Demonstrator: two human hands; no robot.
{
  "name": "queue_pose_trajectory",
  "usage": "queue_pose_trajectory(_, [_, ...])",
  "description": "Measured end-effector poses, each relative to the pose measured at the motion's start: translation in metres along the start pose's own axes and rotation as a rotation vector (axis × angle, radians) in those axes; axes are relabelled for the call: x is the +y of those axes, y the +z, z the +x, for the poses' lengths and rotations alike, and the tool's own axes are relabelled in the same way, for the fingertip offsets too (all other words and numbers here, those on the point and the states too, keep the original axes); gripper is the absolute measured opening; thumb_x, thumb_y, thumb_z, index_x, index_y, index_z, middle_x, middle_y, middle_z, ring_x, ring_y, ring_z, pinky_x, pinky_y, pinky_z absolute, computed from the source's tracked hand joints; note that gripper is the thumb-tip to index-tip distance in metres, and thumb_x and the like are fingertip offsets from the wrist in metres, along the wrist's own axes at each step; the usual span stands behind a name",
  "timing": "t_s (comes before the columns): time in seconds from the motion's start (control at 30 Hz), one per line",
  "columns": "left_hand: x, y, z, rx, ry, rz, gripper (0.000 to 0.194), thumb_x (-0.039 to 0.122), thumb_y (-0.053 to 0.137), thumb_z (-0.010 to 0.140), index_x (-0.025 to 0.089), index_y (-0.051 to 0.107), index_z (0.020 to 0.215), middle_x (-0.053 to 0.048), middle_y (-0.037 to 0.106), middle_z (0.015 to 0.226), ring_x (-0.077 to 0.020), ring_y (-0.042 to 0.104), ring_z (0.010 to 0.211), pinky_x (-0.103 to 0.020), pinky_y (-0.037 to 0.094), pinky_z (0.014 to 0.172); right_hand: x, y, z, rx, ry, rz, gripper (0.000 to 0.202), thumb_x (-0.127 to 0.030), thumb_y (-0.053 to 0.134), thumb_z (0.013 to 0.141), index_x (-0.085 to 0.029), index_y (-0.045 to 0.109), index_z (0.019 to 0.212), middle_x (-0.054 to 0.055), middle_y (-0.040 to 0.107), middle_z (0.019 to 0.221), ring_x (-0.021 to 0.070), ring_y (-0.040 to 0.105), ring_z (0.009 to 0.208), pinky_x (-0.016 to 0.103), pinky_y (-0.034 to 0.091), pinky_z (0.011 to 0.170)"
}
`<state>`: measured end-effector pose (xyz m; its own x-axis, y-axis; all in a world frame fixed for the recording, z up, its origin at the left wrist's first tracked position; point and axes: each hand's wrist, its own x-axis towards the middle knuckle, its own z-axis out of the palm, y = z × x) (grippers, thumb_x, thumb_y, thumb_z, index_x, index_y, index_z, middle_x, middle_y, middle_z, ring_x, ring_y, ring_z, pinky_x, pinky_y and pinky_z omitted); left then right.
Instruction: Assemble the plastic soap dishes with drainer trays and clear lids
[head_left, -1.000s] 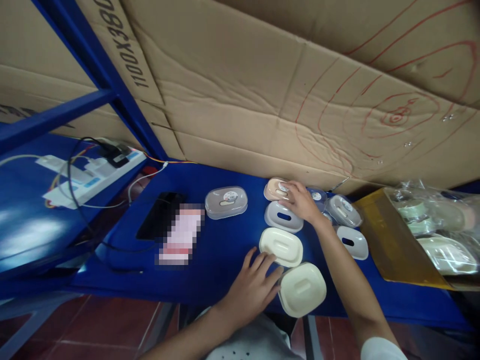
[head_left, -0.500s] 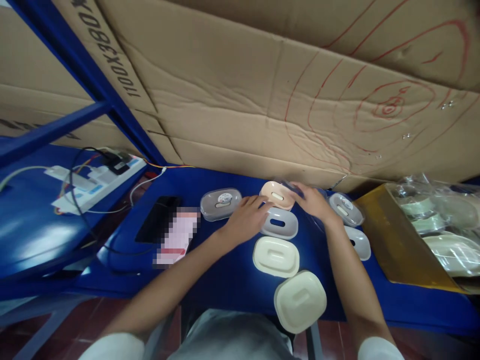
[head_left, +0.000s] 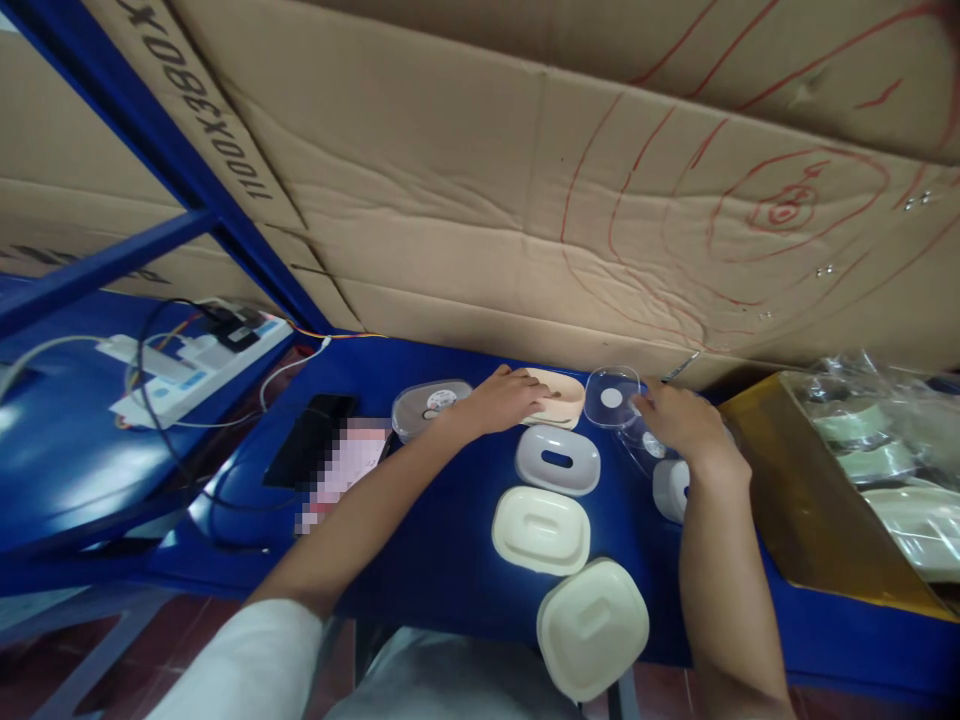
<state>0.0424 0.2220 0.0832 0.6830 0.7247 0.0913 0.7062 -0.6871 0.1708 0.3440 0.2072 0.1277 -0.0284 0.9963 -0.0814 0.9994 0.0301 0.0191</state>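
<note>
My left hand (head_left: pixel 510 398) has its fingers closed on the left side of a peach oval dish (head_left: pixel 562 397). At its right lies a clear plastic lid (head_left: pixel 612 398) with a round white sticker. My right hand (head_left: pixel 679 425) is at the lid's right edge, its thumb and fingertips closed against it. Another clear lid (head_left: pixel 646 445) lies partly under that hand. Below the right wrist, a grey slotted piece (head_left: pixel 671 490) is partly hidden. Nearer me are a grey slotted dish (head_left: pixel 559 480), a cream dish (head_left: pixel 540 530) and a second cream piece (head_left: pixel 592 628).
A grey box with a clear lid (head_left: pixel 420 408) sits left of my left hand. Further left are a black phone (head_left: pixel 311 440), a pink packet (head_left: pixel 356 455) and a power strip (head_left: pixel 195 375) with cables. A cardboard box (head_left: pixel 780 480) holds bagged dishes (head_left: pixel 915 520). Cardboard (head_left: pixel 420 200) walls the back.
My right hand has moved right from the peach dish, and the clear lid now lies beside the dish. My left hand has shifted onto the peach dish, whose hollow inside now shows.
</note>
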Motion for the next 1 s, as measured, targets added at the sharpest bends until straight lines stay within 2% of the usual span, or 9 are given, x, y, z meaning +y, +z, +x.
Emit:
queue_pose_trajectory(0.1, [-0.007, -0.008, -0.013, 0.065, -0.102, 0.046, 0.029, 0.028, 0.047, 0.113, 0.023, 0.07, 0.13, -0.01, 0.075, 0.137, -0.0264, 0.064, 0.13, -0.042, 0.04, 0.107, -0.013, 0.003, -0.008, 0.063, -0.098, 0.019, 0.049, -0.043, 0.049, 0.108, -0.021, 0.063, 0.15, 0.022, 0.074, 0.137, 0.0412, 0.07, 0.127, 0.057, 0.053, 0.104])
queue_pose_trajectory(0.17, [-0.014, -0.011, -0.02, 0.101, -0.187, 0.081, 0.031, 0.023, 0.046, 0.111, 0.019, 0.069, 0.132, -0.014, 0.074, 0.136, -0.0298, 0.064, 0.13, -0.045, 0.039, 0.108, -0.031, 0.009, -0.014, 0.089, -0.234, 0.076, 0.049, -0.041, 0.051, 0.109, -0.023, 0.061, 0.153, 0.02, 0.07, 0.146, 0.0411, 0.066, 0.133, 0.058, 0.051, 0.108])
queue_pose_trajectory(0.27, [-0.023, -0.01, -0.025, 0.099, -0.267, 0.114, 0.031, 0.015, 0.049, 0.106, 0.016, 0.071, 0.129, -0.018, 0.076, 0.13, -0.0321, 0.066, 0.126, -0.047, 0.042, 0.107, -0.064, 0.022, -0.021, 0.036, -0.487, 0.183, 0.044, -0.034, 0.054, 0.109, -0.024, 0.064, 0.151, 0.016, 0.069, 0.148, 0.0375, 0.065, 0.135, 0.057, 0.05, 0.111])
queue_pose_trajectory(0.37, [-0.027, -0.011, -0.034, 0.083, -0.282, 0.114, 0.037, 0.013, 0.05, 0.103, 0.022, 0.07, 0.134, -0.013, 0.074, 0.133, -0.0284, 0.067, 0.126, -0.044, 0.045, 0.106, -0.09, 0.037, -0.027, 0.01, -0.66, 0.242, 0.04, -0.03, 0.054, 0.109, -0.025, 0.067, 0.147, 0.013, 0.069, 0.15, 0.0327, 0.063, 0.14, 0.053, 0.049, 0.115])
queue_pose_trajectory(0.43, [-0.027, -0.015, -0.051, 0.094, -0.3, 0.115, 0.037, 0.016, 0.051, 0.104, 0.024, 0.068, 0.136, -0.012, 0.072, 0.137, -0.0279, 0.067, 0.127, -0.043, 0.046, 0.107, -0.099, 0.046, -0.028, 0.022, -0.704, 0.247, 0.04, -0.029, 0.052, 0.11, -0.024, 0.067, 0.147, 0.013, 0.068, 0.152, 0.0326, 0.062, 0.142, 0.053, 0.048, 0.115])
queue_pose_trajectory(0.57, [-0.019, -0.018, -0.103, 0.126, -0.38, 0.122, 0.029, 0.027, 0.064, 0.102, 0.019, 0.07, 0.129, -0.016, 0.071, 0.132, -0.0347, 0.068, 0.124, -0.05, 0.051, 0.107, -0.099, 0.06, -0.027, 0.001, -0.703, 0.228, 0.041, -0.03, 0.052, 0.11, -0.025, 0.066, 0.147, 0.013, 0.067, 0.152, 0.0332, 0.062, 0.142, 0.054, 0.049, 0.115])
queue_pose_trajectory(0.67, [-0.011, -0.012, -0.133, 0.152, -0.414, 0.115, 0.042, 0.021, 0.071, 0.096, 0.021, 0.065, 0.138, -0.017, 0.065, 0.145, -0.0369, 0.064, 0.134, -0.052, 0.052, 0.11, -0.098, 0.065, -0.025, -0.018, -0.693, 0.228, 0.04, -0.029, 0.053, 0.109, -0.024, 0.067, 0.146, 0.014, 0.068, 0.15, 0.035, 0.063, 0.141, 0.057, 0.05, 0.115])
queue_pose_trajectory(0.83, [-0.003, 0.001, -0.146, 0.171, -0.381, 0.077, 0.051, 0.015, 0.067, 0.098, 0.025, 0.059, 0.149, -0.014, 0.064, 0.151, -0.0328, 0.061, 0.14, -0.05, 0.05, 0.116, -0.11, 0.061, -0.031, -0.027, -0.734, 0.26, 0.044, -0.027, 0.055, 0.108, -0.023, 0.062, 0.151, 0.014, 0.066, 0.153, 0.033, 0.062, 0.143, 0.054, 0.05, 0.117])
queue_pose_trajectory(1.0, [-0.01, 0.002, -0.146, 0.186, -0.442, -0.106, 0.071, 0.042, 0.08, 0.095, 0.029, 0.052, 0.158, -0.017, 0.05, 0.165, -0.0396, 0.054, 0.148, -0.06, 0.047, 0.119, -0.128, 0.048, -0.042, 0.031, -0.815, 0.319, 0.043, -0.031, 0.055, 0.109, -0.023, 0.062, 0.151, 0.015, 0.065, 0.153, 0.033, 0.059, 0.144, 0.056, 0.048, 0.12])
